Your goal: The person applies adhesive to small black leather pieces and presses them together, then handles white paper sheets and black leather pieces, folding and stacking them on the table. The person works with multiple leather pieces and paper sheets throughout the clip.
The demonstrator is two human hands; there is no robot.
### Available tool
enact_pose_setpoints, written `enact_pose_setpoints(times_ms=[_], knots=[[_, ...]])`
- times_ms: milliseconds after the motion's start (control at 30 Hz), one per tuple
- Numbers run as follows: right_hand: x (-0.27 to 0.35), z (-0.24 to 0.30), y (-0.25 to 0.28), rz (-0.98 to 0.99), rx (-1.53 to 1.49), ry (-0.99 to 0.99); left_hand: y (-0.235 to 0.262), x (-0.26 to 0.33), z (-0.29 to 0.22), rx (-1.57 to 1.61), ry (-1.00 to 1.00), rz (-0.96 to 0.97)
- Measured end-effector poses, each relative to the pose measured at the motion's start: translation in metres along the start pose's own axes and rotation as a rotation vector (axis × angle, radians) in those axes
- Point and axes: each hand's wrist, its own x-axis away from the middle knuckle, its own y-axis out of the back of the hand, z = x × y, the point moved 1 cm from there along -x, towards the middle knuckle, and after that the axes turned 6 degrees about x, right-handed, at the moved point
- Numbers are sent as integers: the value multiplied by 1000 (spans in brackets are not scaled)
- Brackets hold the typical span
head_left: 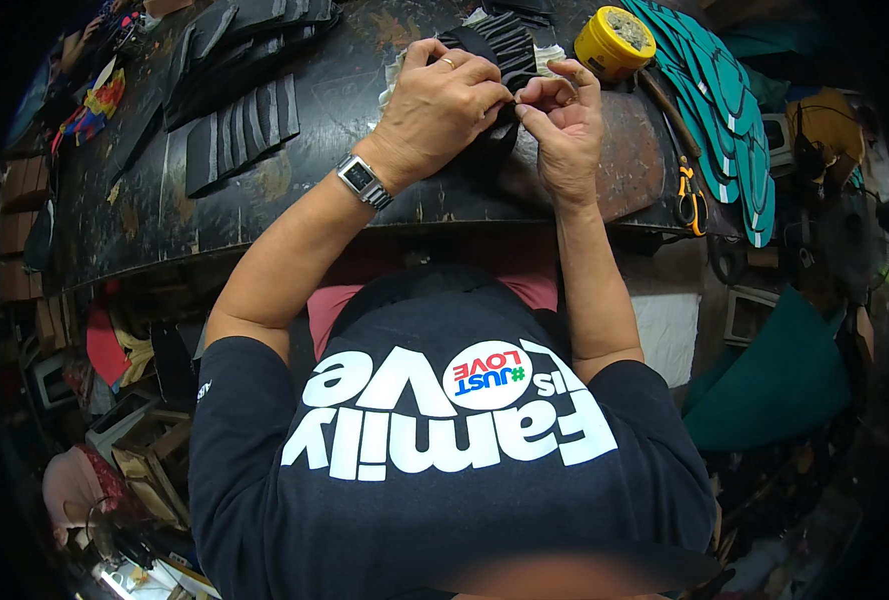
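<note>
Above the dark worktable (165,225), my left hand (443,105) and my right hand (569,130) meet almost fingertip to fingertip. Both are closed in a pinch, with thumb against forefinger. What lies between the fingertips is too small to make out. Just below the fingertips is dark material, partly hidden by my left hand. A stack of black folded or layered pieces (510,50) lies right beyond my hands, with pale cream material (549,60) showing at its side.
Black strips (250,130) overlap at left. A yellow tub (615,45) stands beyond my right hand, near a wooden-handled tool (671,112). Orange-handled scissors (691,200) lie by the table edge. Teal cut pieces (725,110) spread along the right. A brownish slab (630,160) lies beside my right wrist.
</note>
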Motion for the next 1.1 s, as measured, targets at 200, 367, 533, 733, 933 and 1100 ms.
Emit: enact_pose_setpoints(times_ms=[200,367,533,733,933,1100], knots=[[2,-8,4,-30,-169,-100,-2,-3,1,-90,-67,60],[5,-8,5,-70,-166,-180,-5,-2,8,-114,-118,56],[9,5,-4,31,437,47,-4,2,13,21,-72,50],[10,3,-11,14,585,158,-8,10,14,256,51,36],[7,-3,12,-11,-83,-189,-10,22,21,336,152,-3],[10,4,4,-5,237,26,-13,21,16,321,150,-28]])
